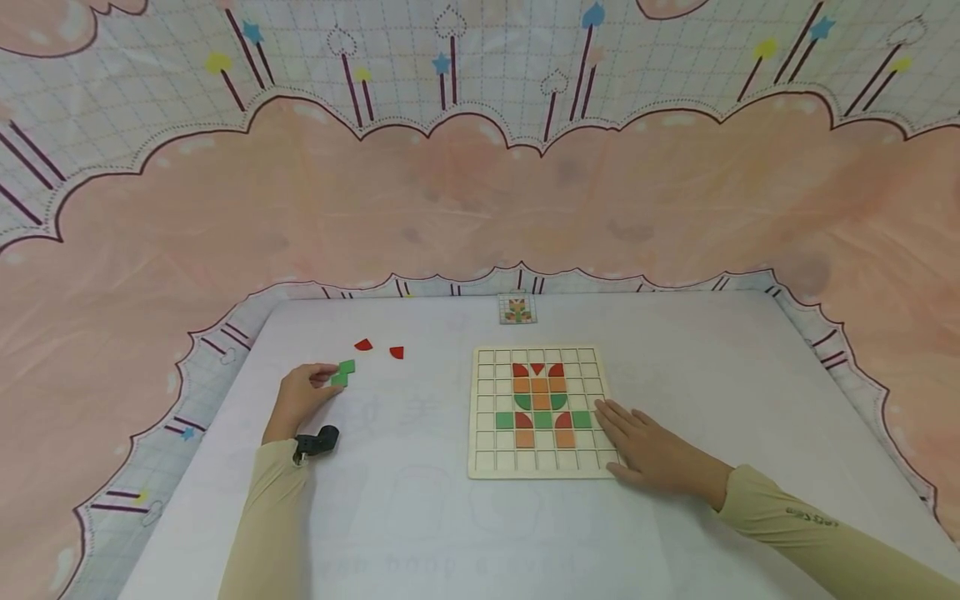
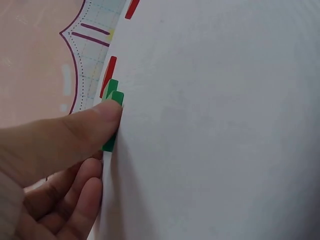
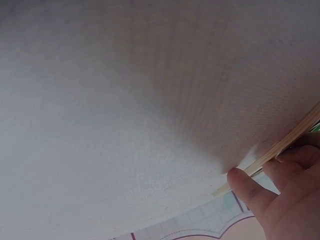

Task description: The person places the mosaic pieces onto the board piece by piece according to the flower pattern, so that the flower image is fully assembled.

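At the left of the table, my left hand (image 1: 302, 396) has its thumb and fingers around a green square tile (image 1: 340, 380), pinching it at the tabletop. A second green square tile (image 1: 347, 367) lies against it, just beyond. In the left wrist view, the thumb (image 2: 95, 120) covers part of the green tile (image 2: 117, 97). My right hand (image 1: 648, 446) rests with straight fingers on the right edge of a wooden grid board (image 1: 483, 462). The board bears a pattern of red, orange and green tiles. In the right wrist view, fingertips (image 3: 245, 182) touch the board's edge (image 3: 285, 142).
Two red quarter-circle tiles, a left one (image 1: 363, 344) and a right one (image 1: 397, 352), lie beyond the green tiles. A small pattern card (image 1: 517, 309) lies behind the board. Patterned cloth (image 1: 450, 208) hangs behind the white table (image 1: 420, 517).
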Available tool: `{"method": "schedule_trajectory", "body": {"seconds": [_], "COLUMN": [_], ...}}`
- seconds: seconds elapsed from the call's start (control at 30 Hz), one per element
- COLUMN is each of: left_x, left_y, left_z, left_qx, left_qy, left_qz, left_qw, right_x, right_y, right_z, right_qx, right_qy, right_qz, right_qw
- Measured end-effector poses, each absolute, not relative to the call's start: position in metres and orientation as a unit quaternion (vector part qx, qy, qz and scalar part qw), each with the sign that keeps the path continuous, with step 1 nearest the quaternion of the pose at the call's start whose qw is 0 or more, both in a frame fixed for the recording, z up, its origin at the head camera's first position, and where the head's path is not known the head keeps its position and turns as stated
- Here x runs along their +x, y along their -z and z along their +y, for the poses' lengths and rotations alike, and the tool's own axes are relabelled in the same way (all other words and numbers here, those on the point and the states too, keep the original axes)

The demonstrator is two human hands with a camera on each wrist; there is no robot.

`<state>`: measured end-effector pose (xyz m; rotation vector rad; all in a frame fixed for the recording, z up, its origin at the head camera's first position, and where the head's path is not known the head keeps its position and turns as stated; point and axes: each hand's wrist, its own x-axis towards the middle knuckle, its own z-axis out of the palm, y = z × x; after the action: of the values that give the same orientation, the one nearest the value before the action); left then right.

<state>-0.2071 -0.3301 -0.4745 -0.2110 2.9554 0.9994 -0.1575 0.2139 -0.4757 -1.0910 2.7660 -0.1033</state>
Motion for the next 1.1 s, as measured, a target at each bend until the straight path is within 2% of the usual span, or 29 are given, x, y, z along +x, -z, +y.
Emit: {"method": "schedule_trajectory", "body": {"seconds": [0.4, 0.6, 0.83, 1.1], "left_x": [-0.205, -0.2, -0.2, -0.203], "left_y": [0.465, 0.463, 0.456, 0.449], "left_z": [-0.321, -0.316, -0.295, -0.248], "left_qx": [-0.072, -0.064, -0.015, 0.049], "left_qy": [-0.304, -0.307, -0.315, -0.341], "left_qz": [0.949, 0.949, 0.949, 0.939], "left_qw": [0.034, 0.026, -0.013, -0.009], "right_x": [-0.158, -0.158, -0.159, -0.159], "right_y": [0.477, 0.477, 0.48, 0.48], "right_z": [0.216, 0.215, 0.217, 0.218], "right_qx": [-0.382, -0.371, -0.371, -0.378], "right_qy": [0.039, 0.04, 0.034, 0.034], "right_qz": [0.922, 0.925, 0.924, 0.923], "right_qw": [0.056, 0.077, 0.082, 0.067]}}
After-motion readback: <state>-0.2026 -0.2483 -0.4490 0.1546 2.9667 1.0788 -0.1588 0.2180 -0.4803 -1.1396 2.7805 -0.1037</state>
